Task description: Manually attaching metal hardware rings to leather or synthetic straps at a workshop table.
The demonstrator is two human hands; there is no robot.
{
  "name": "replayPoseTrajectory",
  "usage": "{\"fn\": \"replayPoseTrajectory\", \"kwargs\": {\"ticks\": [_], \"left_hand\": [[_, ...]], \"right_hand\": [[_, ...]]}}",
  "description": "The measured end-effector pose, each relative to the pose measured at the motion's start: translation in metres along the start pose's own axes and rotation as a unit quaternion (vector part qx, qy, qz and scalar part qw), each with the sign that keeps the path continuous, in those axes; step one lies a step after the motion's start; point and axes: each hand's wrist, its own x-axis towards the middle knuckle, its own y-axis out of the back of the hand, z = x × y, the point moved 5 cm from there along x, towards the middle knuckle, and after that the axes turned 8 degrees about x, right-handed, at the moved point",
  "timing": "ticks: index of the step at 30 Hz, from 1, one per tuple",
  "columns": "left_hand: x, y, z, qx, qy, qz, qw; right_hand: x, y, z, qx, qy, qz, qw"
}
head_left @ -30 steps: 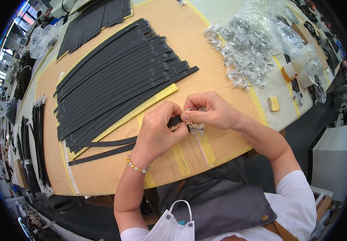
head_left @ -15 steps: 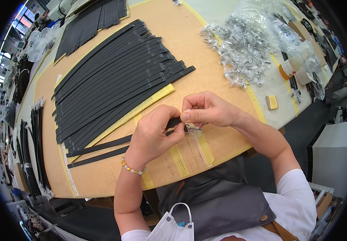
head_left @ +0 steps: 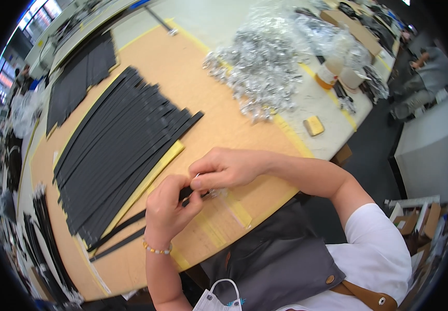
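Note:
A black strap (head_left: 125,223) runs from the stack's near end to my left hand (head_left: 168,207), which is closed round it near its tip. The strap's end sticks out between thumb and fingers. My right hand (head_left: 228,169) meets the left there, thumb and forefinger pinched on a small silvery metal piece (head_left: 198,176), mostly hidden, against the strap end. Below lies a second black strap (head_left: 122,242), passing behind my left wrist. A metal fitting in clear wrap (head_left: 217,192) shows just under my right hand, at that strap's end.
A wide stack of black straps (head_left: 115,155) lies left on the tan board, with another stack (head_left: 81,78) beyond. Wrapped metal fittings (head_left: 265,72) are heaped at the far right. Nearby are a yellow block (head_left: 314,126) and an orange-based container (head_left: 328,74). More straps (head_left: 47,236) hang at the left edge.
My view has turned, so the table and hands appear farther left and lower. Both hands stay together at the strap end, still pinching, with only a slight shift of the fingers.

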Motion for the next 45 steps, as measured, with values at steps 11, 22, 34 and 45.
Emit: {"fn": "replayPoseTrajectory", "kwargs": {"ticks": [11,22,34,45], "left_hand": [[-0.005,0.010,0.007,-0.066,0.049,-0.016,0.996],[-0.014,0.007,-0.035,-0.136,0.113,-0.065,0.982],[-0.009,-0.001,-0.030,-0.273,0.235,-0.175,0.916],[-0.013,-0.003,-0.026,-0.277,0.111,-0.022,0.954]], "right_hand": [[0.006,-0.015,0.015,0.022,0.159,0.147,0.976],[0.012,-0.020,0.010,0.001,0.120,0.200,0.972],[0.006,-0.011,-0.023,-0.024,0.126,-0.001,0.992],[0.002,-0.011,0.020,0.074,0.001,0.090,0.993]]}}
